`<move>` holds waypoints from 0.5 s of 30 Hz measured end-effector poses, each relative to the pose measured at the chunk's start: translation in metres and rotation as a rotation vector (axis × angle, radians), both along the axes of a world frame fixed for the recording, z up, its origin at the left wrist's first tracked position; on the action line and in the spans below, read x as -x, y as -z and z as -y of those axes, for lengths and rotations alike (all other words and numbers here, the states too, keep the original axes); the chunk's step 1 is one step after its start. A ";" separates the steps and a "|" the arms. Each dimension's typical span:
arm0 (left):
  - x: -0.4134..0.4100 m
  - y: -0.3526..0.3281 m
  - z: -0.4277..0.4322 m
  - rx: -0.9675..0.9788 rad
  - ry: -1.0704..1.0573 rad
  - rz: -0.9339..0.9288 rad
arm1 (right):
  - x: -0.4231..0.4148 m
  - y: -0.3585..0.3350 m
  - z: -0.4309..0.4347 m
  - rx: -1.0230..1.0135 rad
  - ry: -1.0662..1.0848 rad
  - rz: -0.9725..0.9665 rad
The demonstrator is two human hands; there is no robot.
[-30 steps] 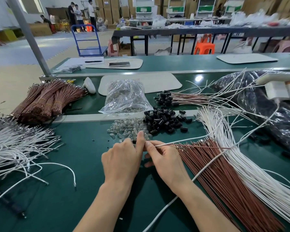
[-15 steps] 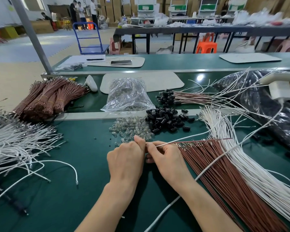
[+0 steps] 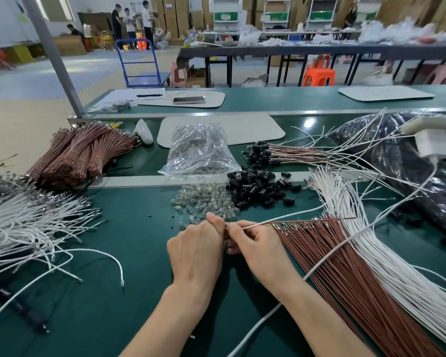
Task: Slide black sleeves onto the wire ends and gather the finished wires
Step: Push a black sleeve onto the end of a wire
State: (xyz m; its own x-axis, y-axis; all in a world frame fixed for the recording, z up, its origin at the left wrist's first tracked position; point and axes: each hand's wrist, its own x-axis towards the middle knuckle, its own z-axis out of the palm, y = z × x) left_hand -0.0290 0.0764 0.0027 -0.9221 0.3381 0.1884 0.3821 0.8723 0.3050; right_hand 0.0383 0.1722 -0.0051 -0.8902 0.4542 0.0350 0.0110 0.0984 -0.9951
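Note:
My left hand [image 3: 197, 251] and my right hand [image 3: 258, 247] meet thumb to thumb at the middle of the green table. Between them they pinch the ends of a white wire [image 3: 289, 215] and a brown wire [image 3: 330, 219] that run off to the right. What sits at the pinched tips is hidden by my fingers. A heap of loose black sleeves [image 3: 259, 188] lies just beyond my hands. Farther back, several wires with black sleeves on their ends [image 3: 262, 150] lie gathered. Brown wires [image 3: 345, 274] and white wires [image 3: 386, 261] fan out at my right.
Small clear bulbs [image 3: 206, 200] lie left of the sleeves, behind them a clear plastic bag [image 3: 198, 150]. Bundled brown wires [image 3: 80, 154] lie at the back left, loose white wires [image 3: 23, 225] at the left. A black bag [image 3: 407, 163] and white power strip [image 3: 435, 143] are at the right.
My hands have stayed together at the same spot, still working the wire ends. The view has tipped slightly; nothing else has visibly shifted.

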 end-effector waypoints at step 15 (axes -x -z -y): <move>0.015 -0.006 0.007 -1.281 0.055 0.294 | -0.006 -0.020 -0.008 0.421 0.053 -0.216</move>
